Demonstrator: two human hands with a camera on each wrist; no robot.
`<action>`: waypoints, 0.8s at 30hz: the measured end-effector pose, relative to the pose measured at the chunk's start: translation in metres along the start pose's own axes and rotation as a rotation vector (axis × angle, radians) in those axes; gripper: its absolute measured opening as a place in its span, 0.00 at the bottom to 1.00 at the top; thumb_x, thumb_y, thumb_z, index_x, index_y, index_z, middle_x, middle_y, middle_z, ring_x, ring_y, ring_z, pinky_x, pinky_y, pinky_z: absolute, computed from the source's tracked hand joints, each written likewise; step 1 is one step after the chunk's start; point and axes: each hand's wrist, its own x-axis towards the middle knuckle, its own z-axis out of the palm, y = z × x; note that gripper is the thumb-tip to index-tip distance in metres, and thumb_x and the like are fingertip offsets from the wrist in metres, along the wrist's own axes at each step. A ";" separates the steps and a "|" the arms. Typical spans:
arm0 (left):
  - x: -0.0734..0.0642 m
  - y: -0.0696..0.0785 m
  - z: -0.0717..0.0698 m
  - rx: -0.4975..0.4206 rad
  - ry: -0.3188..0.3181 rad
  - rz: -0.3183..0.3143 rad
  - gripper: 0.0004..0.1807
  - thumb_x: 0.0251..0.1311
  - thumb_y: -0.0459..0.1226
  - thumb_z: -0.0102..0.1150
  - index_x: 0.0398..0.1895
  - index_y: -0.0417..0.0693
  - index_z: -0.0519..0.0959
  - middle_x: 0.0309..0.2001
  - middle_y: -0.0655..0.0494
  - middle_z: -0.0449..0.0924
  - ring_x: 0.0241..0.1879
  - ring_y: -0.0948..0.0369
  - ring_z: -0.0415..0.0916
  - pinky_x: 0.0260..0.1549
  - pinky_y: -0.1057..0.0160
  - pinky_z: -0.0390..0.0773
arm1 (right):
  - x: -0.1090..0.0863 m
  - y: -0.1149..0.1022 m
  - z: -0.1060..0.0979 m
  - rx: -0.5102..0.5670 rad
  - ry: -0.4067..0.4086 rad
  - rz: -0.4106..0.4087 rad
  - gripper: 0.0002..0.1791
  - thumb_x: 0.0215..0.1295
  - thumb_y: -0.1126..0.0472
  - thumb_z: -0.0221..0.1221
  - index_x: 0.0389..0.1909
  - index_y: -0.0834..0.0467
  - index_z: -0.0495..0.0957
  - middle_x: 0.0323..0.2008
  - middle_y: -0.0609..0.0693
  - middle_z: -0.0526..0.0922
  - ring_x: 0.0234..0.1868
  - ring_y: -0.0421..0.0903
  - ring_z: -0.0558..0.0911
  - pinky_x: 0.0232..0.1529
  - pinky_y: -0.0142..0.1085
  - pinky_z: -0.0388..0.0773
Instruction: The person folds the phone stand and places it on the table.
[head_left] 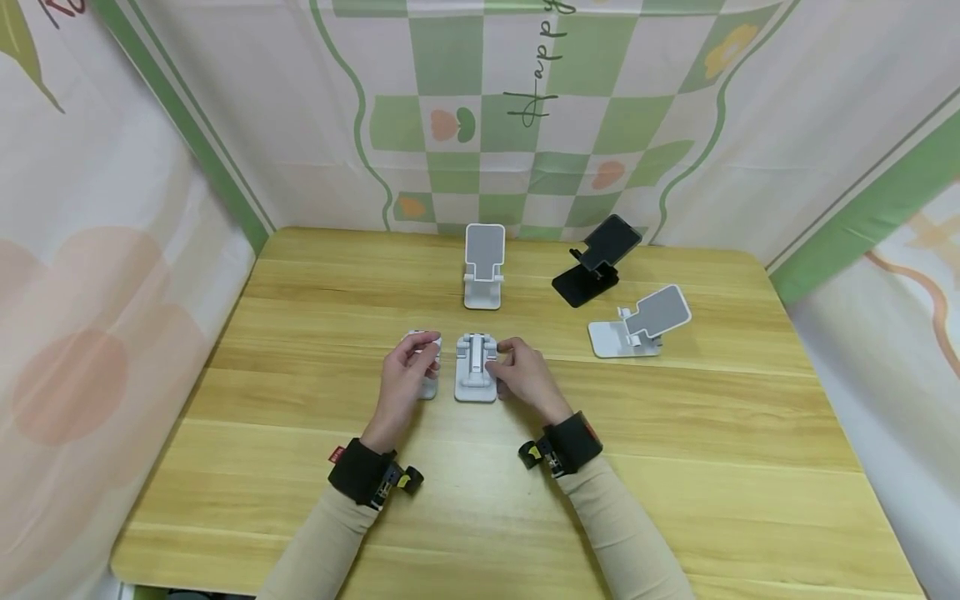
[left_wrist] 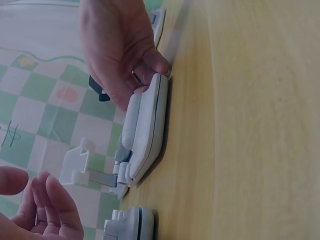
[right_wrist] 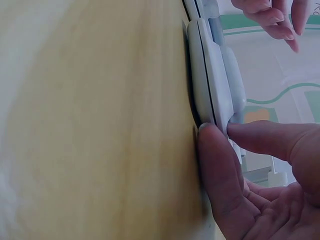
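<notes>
My right hand (head_left: 527,377) pinches the right edge of a folded white phone stand (head_left: 476,394), which lies flat on the table. In the right wrist view, its thumb and a finger are on either side of the folded stand (right_wrist: 209,75). My left hand (head_left: 407,379) is over a second folded white phone stand (head_left: 429,389) just to the left and partly hides it. Seen from the left wrist, the left hand (left_wrist: 45,207) has loosely bent fingers holding nothing, apart from that second stand (left_wrist: 134,226).
Behind the hands stands an unfolded white phone stand (head_left: 484,250) with a grey pad. A black unfolded stand (head_left: 611,243) and another white unfolded stand (head_left: 658,312) are at the right rear. The wooden table (head_left: 712,467) meets a patterned cloth (head_left: 450,75) at the back.
</notes>
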 end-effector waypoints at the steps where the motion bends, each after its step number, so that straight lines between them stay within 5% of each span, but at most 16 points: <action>1: 0.000 0.000 0.000 -0.004 -0.001 0.000 0.18 0.64 0.37 0.54 0.54 0.36 0.75 0.46 0.32 0.72 0.36 0.51 0.74 0.33 0.67 0.78 | 0.000 0.000 0.000 0.002 -0.001 -0.001 0.24 0.62 0.57 0.59 0.57 0.62 0.69 0.22 0.53 0.80 0.20 0.45 0.79 0.19 0.31 0.75; 6: -0.002 0.004 0.002 -0.005 -0.007 -0.007 0.18 0.63 0.36 0.54 0.53 0.36 0.75 0.44 0.33 0.73 0.36 0.51 0.73 0.33 0.66 0.78 | 0.000 0.000 0.000 -0.007 0.000 -0.004 0.24 0.62 0.57 0.59 0.57 0.62 0.69 0.22 0.53 0.80 0.20 0.45 0.79 0.20 0.30 0.74; 12: -0.015 0.027 0.003 0.017 -0.034 -0.041 0.16 0.65 0.34 0.52 0.53 0.37 0.75 0.38 0.50 0.74 0.40 0.45 0.73 0.45 0.46 0.76 | 0.000 0.001 -0.001 -0.015 -0.003 -0.005 0.23 0.63 0.57 0.58 0.57 0.62 0.69 0.22 0.53 0.80 0.20 0.45 0.79 0.20 0.30 0.74; 20: -0.018 0.026 0.003 0.024 -0.061 -0.050 0.18 0.66 0.35 0.51 0.56 0.35 0.72 0.42 0.47 0.74 0.45 0.38 0.70 0.48 0.42 0.74 | -0.003 0.004 -0.010 0.118 -0.002 -0.021 0.24 0.63 0.57 0.58 0.57 0.64 0.68 0.31 0.58 0.81 0.24 0.47 0.82 0.25 0.36 0.83; 24: -0.013 0.016 0.002 0.005 -0.068 -0.038 0.20 0.65 0.36 0.52 0.57 0.34 0.71 0.45 0.41 0.73 0.45 0.37 0.70 0.48 0.41 0.74 | -0.005 0.005 -0.025 0.110 0.078 -0.101 0.25 0.65 0.53 0.57 0.57 0.64 0.70 0.35 0.59 0.81 0.27 0.50 0.82 0.26 0.38 0.82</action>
